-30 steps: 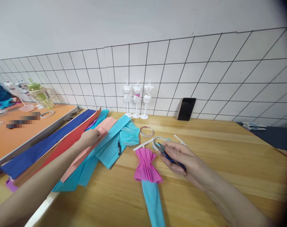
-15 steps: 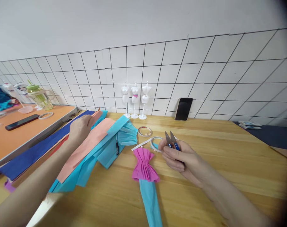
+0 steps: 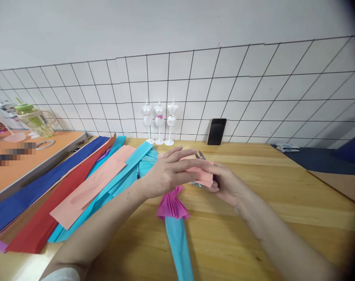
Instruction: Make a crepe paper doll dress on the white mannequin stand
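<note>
Wooden table (image 3: 230, 242), peach paper (image 3: 204, 178) under left grip (image 3: 167, 177), in right grip (image 3: 226, 182)

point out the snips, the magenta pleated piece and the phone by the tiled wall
Snips (image 3: 202, 155): head view, on one blade.
Magenta pleated piece (image 3: 173, 207): head view, on its flared lower part.
Phone (image 3: 216, 132): head view, on its dark screen.

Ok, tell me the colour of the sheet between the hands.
The sheet is pale peach-pink, best seen in the head view.
</note>
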The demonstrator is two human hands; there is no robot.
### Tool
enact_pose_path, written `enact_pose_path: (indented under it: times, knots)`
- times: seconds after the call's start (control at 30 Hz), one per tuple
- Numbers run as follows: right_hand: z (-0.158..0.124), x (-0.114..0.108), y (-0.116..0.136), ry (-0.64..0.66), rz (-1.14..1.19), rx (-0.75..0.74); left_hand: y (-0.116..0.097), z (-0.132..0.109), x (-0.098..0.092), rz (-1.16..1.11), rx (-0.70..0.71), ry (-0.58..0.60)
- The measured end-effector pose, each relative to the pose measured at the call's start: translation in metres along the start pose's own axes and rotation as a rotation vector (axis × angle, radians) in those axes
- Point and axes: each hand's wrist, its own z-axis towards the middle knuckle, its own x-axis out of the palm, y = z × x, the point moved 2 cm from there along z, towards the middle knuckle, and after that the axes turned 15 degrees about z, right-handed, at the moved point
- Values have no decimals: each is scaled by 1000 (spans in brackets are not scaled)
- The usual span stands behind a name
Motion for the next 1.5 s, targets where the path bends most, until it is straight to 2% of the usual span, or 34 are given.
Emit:
enact_pose_path:
  times: [0.07, 0.1, 0.17, 0.23, 0.27, 0.33, 0.37, 0.43, 0.5, 0.57, 0.77, 0.9, 1.2, 1.33, 1.5]
  knots:
    - [0, -3, 4, -7, -74, -50, 4, 2, 3, -108, -147, -104]
    - [1, -4, 5, -29, -102, -94, 6, 1, 4, -187, -300, -180]
    - [2, -4, 3, -90, -138, -224, 10, -4, 8, -431, -738, -296]
    - [3, -1, -1, -141, -171, -356, 8, -11, 18, -806, -1144, -262]
    - [4, 0, -4, -164, -186, -410, 4, -13, 23, -1017, -1276, -199]
    - [6, 1, -11, -200, -227, -472, -4, -15, 32, -1393, -1392, -80]
    - [6, 1, -14, -209, -250, -479, -7, -15, 35, -1521, -1410, -64]
    - [8, -1, -19, -195, -308, -458, -11, -17, 41, -1648, -1431, -120]
    - [9, -3, -21, -153, -371, -398, -11, -20, 45, -1632, -1447, -210]
    - [11, -6, -19, -123, -405, -353, -8, -23, 47, -1563, -1454, -251]
    - [19, -19, -11, -202, -396, -333, -1, -27, 50, -1476, -1342, -61]
    - [21, -20, -10, -182, -425, -317, 1, -28, 54, -1536, -1310, 27]
    - [21, -18, -16, -121, -379, -284, 10, -31, 54, -1710, -1337, -19]
    - [25, -23, -14, -183, -468, -339, 15, -33, 57, -1755, -1365, -41]
    - [20, -19, -8, -298, -593, -581, 11, -31, 59, -1632, -1371, 18]
